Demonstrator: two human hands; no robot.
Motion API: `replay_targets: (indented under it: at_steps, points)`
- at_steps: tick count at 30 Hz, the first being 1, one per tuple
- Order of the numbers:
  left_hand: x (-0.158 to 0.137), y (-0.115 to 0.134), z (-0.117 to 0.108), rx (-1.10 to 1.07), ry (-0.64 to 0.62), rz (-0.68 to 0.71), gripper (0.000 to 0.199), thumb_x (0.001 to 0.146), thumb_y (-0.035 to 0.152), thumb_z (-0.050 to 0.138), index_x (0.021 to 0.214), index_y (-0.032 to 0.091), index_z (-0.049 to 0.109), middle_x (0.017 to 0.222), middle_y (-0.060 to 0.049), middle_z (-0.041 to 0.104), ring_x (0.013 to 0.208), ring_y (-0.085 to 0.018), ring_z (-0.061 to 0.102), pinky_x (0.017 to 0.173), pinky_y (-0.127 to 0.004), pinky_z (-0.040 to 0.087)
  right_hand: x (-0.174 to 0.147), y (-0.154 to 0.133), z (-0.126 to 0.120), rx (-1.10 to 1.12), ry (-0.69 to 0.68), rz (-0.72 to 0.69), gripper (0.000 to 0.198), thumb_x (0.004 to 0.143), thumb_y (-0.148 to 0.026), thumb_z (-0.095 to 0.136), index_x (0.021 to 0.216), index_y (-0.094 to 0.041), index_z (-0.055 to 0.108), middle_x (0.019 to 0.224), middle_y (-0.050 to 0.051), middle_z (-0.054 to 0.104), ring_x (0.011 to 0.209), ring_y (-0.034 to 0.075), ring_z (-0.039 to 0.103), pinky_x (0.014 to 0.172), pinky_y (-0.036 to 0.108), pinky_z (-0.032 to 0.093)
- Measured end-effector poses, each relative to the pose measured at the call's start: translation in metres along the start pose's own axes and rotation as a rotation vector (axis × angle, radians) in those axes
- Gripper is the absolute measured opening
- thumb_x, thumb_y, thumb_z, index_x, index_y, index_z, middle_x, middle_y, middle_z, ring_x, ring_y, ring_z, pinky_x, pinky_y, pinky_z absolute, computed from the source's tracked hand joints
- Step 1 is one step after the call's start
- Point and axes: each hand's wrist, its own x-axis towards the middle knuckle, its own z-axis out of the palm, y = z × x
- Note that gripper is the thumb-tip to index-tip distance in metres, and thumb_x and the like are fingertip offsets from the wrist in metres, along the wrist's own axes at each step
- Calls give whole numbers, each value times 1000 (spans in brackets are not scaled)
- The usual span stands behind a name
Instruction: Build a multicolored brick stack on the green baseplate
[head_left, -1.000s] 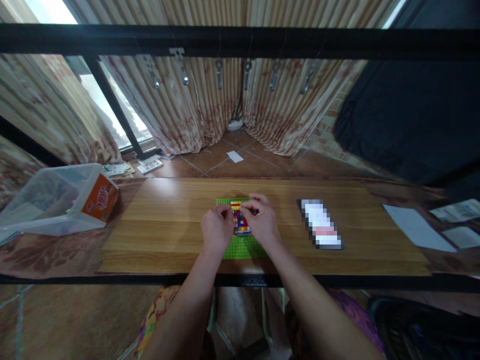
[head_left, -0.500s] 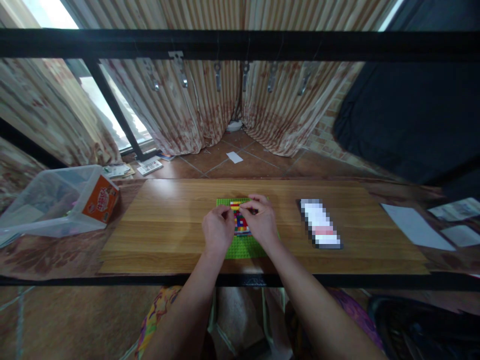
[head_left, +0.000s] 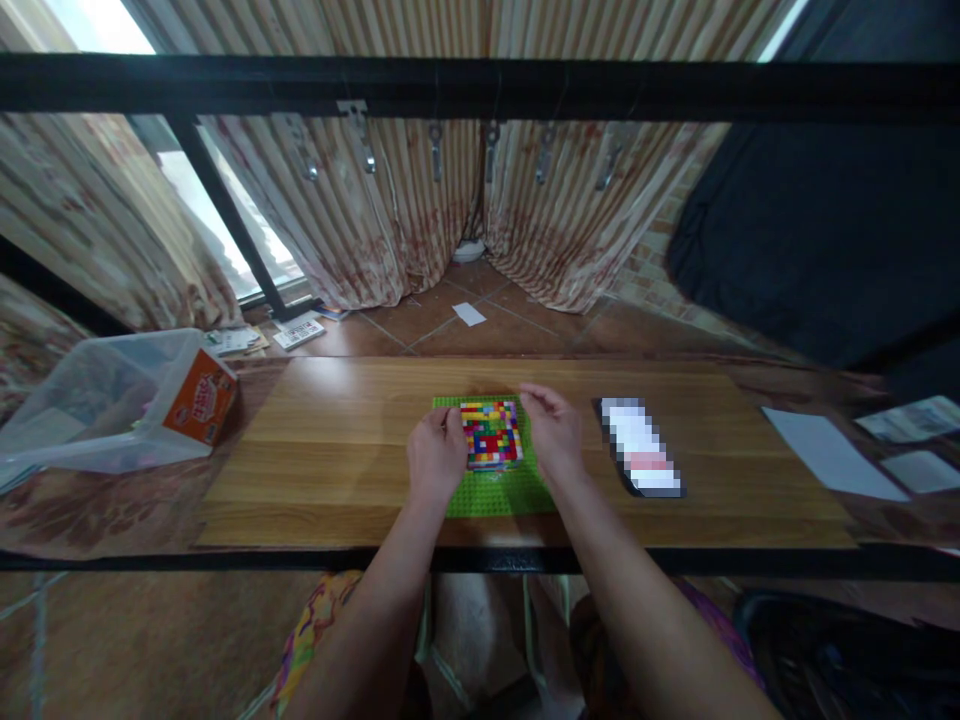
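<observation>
A block of many-coloured toy bricks (head_left: 492, 432) stands on a green studded baseplate (head_left: 495, 495) near the middle of the table. At its left side is my left hand (head_left: 436, 455), fingers curled and closed against the bricks' edge; whatever they may pinch is hidden. My right hand (head_left: 553, 432) is just to the right of the bricks, over the baseplate's right edge, apart from them. Its fingers are stretched forward and loosely parted, and nothing shows in them.
A phone (head_left: 641, 447) with a blurred screen lies on the wooden tabletop (head_left: 330, 450) to the right. On the left stands a clear plastic bin (head_left: 112, 400) with an orange label. White paper (head_left: 834, 452) lies at the far right. A black bar (head_left: 480, 88) crosses above the table's far side.
My right hand has moved right, off the top of the bricks, and its fingers have opened, uncovering the brick block. The left hand has barely moved.
</observation>
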Motion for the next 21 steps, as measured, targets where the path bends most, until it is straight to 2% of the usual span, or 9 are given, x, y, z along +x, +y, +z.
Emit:
replay_targets:
  at_steps: [3,5,11,21]
  points:
    - [2,-1,2,-78,1,-34,36,90,36,45,81,16,73,72,-6,70,67,-17,61,58,-26,35,-1,3,2,58,-4,93,27,69,-40,66,84,-18,72,83,4,73,78,20,65,76,35,51]
    - [3,-3,5,-139,3,-56,34,88,37,48,84,16,74,73,-6,71,66,-17,62,59,-25,37,-4,5,5,55,-38,108,29,68,-42,67,84,-18,72,82,5,73,78,20,66,76,35,51]
    - [9,-11,15,-255,49,-77,29,84,36,55,84,15,75,78,-6,74,68,-17,64,62,-26,43,-9,11,10,-37,-119,62,33,73,-44,65,91,-18,71,88,7,74,81,20,66,78,35,51]
    - [18,-28,30,-497,61,-118,28,76,40,62,79,14,73,73,-5,72,66,-17,63,61,-26,47,-11,8,10,-201,-127,-20,30,75,-42,64,92,-19,71,88,6,73,82,21,65,80,35,50]
